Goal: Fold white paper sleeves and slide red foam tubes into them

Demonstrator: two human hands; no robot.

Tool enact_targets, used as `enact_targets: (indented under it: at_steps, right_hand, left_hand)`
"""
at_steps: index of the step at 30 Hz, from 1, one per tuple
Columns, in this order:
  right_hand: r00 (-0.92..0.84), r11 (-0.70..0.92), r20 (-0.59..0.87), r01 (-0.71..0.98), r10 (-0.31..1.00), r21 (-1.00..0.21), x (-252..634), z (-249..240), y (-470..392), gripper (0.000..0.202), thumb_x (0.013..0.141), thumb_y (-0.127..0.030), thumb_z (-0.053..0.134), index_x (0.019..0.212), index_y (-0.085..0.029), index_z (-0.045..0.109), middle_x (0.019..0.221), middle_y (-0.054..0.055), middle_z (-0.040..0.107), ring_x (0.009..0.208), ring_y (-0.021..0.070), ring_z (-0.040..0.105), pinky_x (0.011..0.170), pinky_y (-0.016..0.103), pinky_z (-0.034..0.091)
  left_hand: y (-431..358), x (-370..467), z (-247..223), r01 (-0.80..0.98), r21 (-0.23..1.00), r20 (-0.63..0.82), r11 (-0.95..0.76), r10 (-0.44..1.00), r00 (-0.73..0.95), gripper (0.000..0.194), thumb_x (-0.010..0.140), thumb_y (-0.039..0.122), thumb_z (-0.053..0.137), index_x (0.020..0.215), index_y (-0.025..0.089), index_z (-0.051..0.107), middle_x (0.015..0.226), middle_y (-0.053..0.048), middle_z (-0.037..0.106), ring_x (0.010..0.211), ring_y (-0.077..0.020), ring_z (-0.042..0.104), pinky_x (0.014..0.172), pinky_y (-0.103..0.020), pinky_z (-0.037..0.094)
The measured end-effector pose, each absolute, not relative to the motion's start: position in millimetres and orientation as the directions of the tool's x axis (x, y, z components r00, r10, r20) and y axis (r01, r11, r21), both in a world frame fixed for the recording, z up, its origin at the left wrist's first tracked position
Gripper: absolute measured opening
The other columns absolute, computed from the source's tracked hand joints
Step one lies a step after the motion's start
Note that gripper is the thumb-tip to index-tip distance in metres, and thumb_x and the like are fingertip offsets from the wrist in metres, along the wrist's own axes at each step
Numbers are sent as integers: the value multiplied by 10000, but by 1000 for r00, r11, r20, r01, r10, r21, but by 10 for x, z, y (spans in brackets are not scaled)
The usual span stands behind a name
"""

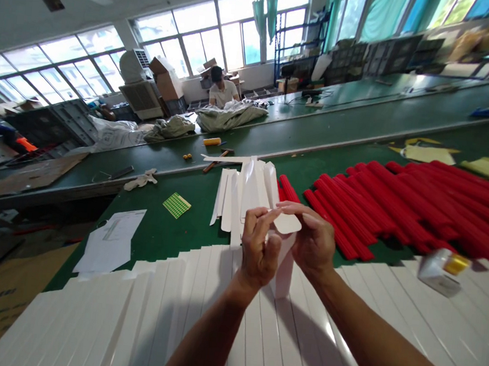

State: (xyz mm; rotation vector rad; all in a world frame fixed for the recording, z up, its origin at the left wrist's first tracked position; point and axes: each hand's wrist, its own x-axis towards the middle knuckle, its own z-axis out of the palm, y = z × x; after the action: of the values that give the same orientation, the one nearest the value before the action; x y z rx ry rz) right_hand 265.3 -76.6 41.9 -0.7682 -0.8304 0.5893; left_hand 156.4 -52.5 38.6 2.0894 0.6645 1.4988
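A narrow white carton [284, 271] stands upright between my hands, its end flap [288, 223] lifted at the top. My right hand [316, 242] is wrapped round the upper part of the carton from the right. On the other side, my left hand [259, 247] has its fingers bent, with the fingertips at the flap's edge. Beneath both hands lies a long row of flat white cartons [148, 307], side by side. Just beyond them is a loose pile of white cartons [250, 189]. Part of the held carton is hidden behind my fingers.
Many red mesh-like tubes [400, 199] are heaped at the right. A tape dispenser [442, 271] sits on the right-hand cartons. Printed papers [112, 236] and a green sticker sheet [176, 205] lie on the green table at left. A seated person [223, 90] is beyond the far bench.
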Motion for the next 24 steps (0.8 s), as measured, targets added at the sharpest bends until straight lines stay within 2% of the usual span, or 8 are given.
enact_targets:
  at_steps: [3, 6, 9, 12, 18, 21, 24]
  right_hand:
    - [473, 545, 420, -162, 775, -823, 2632, 308, -848, 392, 832, -257, 436, 1122, -181, 689, 1162, 87, 701, 1113, 275, 634, 977, 447, 499]
    - [368, 494, 488, 84, 792, -865, 2614, 173, -939, 500, 824, -236, 506, 1320, -202, 568, 1337, 82, 607, 1194, 277, 591, 1021, 448, 485]
    - [306, 520, 655, 421, 691, -744, 2594, 102, -969, 643, 784, -227, 623, 1405, -217, 454, 1371, 114, 555, 1241, 299, 550, 1053, 477, 467]
    - [264, 498, 735, 591, 625, -635, 2579, 111, -944, 692, 762, -195, 666, 1405, -212, 410, 1308, 141, 571, 1210, 303, 566, 1033, 490, 488]
    - [252, 463, 691, 583, 678, -667, 2595, 131, -921, 674, 789, -213, 663, 1402, -212, 383, 1302, 150, 577, 1195, 297, 586, 1015, 484, 510]
    - [235, 465, 687, 583, 688, -666, 2612, 121, -916, 685, 804, -242, 666, 1420, -206, 369, 1337, 162, 561, 1223, 303, 573, 1031, 493, 499]
    - [205, 492, 702, 583, 682, -647, 2632, 118, -903, 690, 821, -260, 660, 1438, -194, 358, 1358, 177, 546, 1248, 309, 557, 1034, 497, 492]
  left_hand:
    - [-458, 1478, 493, 191, 573, 739, -797, 603, 301, 293, 957, 400, 523, 1097, 160, 617, 1107, -125, 626, 1054, -209, 613, 833, -335, 558]
    - [-417, 1415, 606, 220, 495, 724, -840, 539, 430, 268, 969, 296, 512, 1190, 172, 599, 1093, -109, 673, 1024, -185, 643, 858, -316, 561]
    - [-386, 1360, 701, 210, 424, 705, -881, 467, 534, 295, 989, 277, 471, 1239, 197, 607, 1103, -91, 702, 1013, -177, 654, 873, -316, 561]
    - [-357, 1324, 768, 189, 415, 678, -890, 442, 588, 303, 991, 268, 476, 1255, 203, 612, 1100, -81, 717, 983, -167, 663, 851, -312, 570]
    - [-374, 1315, 880, 229, 371, 614, -900, 423, 667, 322, 1001, 259, 435, 1264, 204, 613, 1100, -86, 718, 1004, -169, 676, 869, -320, 585]
    - [-393, 1338, 929, 340, 260, 608, -904, 427, 670, 319, 995, 278, 437, 1226, 175, 631, 1092, -115, 714, 1007, -206, 688, 869, -369, 597]
    - [-381, 1366, 950, 345, 144, 635, -928, 354, 686, 306, 983, 256, 446, 1191, 133, 633, 1186, -147, 689, 1122, -246, 659, 953, -430, 572]
